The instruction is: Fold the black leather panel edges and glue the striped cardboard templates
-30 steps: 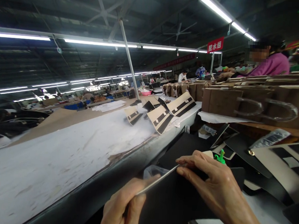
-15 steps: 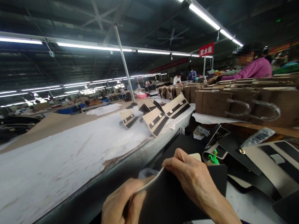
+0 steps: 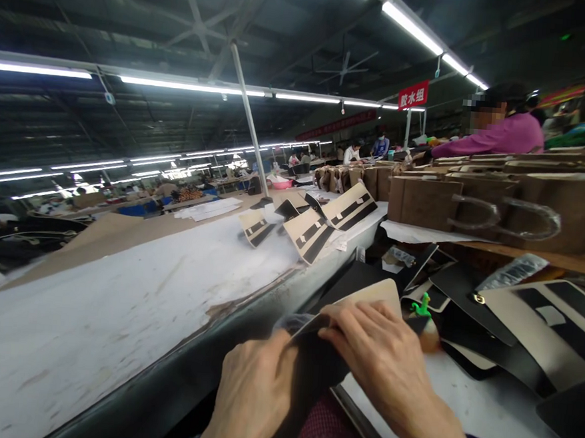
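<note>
Both my hands grip a flat panel (image 3: 367, 292), black on one side and beige on the other, along its edge. My left hand (image 3: 255, 383) is closed on the lower-left end of that edge. Farther along, my right hand (image 3: 380, 358) has its fingers over the beige side and its thumb beneath. The panel tilts, with much of its black face hidden by my hands. Just right of my right hand stands a glue bottle (image 3: 422, 307) with a green spout. Clear plastic (image 3: 292, 322) shows behind the panel's left end.
Black and beige panels (image 3: 530, 322) lie heaped at the right. Several more (image 3: 312, 230) rest on the white-covered table (image 3: 115, 313) at left. Brown bags (image 3: 424, 201) stand in rows behind, where a person in a purple top (image 3: 503, 140) leans over them.
The panel has tipped over so its beige side now shows at the top. My right hand has turned from pinching the edge to lying over it. The view has shifted slightly.
</note>
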{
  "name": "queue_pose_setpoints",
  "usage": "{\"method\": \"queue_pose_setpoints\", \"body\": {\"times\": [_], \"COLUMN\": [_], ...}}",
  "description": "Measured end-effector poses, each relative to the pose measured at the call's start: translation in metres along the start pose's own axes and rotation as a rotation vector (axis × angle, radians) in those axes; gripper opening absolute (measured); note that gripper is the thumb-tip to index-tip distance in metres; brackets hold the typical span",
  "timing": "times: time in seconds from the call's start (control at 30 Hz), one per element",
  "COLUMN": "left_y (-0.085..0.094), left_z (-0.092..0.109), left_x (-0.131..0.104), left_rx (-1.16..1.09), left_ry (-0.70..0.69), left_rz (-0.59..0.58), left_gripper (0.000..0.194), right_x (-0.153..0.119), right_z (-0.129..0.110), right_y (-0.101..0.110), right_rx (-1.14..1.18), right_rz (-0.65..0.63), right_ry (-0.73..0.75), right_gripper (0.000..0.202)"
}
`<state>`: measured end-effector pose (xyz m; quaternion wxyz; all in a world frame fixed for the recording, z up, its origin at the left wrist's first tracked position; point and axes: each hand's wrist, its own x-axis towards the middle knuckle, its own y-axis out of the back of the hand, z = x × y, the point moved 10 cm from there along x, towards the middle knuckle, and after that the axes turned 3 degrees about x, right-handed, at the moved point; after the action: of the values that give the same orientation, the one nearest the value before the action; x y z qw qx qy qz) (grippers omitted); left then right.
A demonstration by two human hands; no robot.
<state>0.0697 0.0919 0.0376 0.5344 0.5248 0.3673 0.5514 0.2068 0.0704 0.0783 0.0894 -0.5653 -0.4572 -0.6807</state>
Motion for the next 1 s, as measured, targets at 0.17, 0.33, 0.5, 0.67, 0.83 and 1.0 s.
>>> {"method": "queue_pose_setpoints", "body": {"times": [0.17,0.33,0.5,0.67,0.83,1.0], "left_y": [0.013,0.017,0.017,0.017,0.011,-0.018], "left_z": [0.002,0.013,0.016,-0.002,0.007,0.003], "left_x": [-0.017,-0.023,-0.025,-0.028,-0.023,-0.006], "left_rx": [-0.453,-0.621,-0.615,-0.514,-0.465,-0.024], "left_ry": [-0.11,-0.158,-0.217,-0.081,-0.197,-0.01], "left_rz": [0.086,0.072,0.023,0.115,0.045,-0.084], "left_gripper": [0.031,0.029,0.026,0.024,0.028,0.03], "right_x": [-0.001,0.001,0.001,0.001,0.0,-0.002], "right_z": [0.02,0.018,0.015,0.013,0.013,0.004], "right_y": [0.009,0.004,0.004,-0.001,-0.006,-0.018], "right_rx": [-0.013,0.088,0.142,0.177,0.127,0.054], "right_rz": [0.014,-0.031,-0.044,-0.125,-0.155,-0.136], "right_ry": [-0.051,-0.046,-0.019,-0.029,-0.053,-0.018], "right_gripper": [0.025,0.022,0.025,0.026,0.031,0.033]}}
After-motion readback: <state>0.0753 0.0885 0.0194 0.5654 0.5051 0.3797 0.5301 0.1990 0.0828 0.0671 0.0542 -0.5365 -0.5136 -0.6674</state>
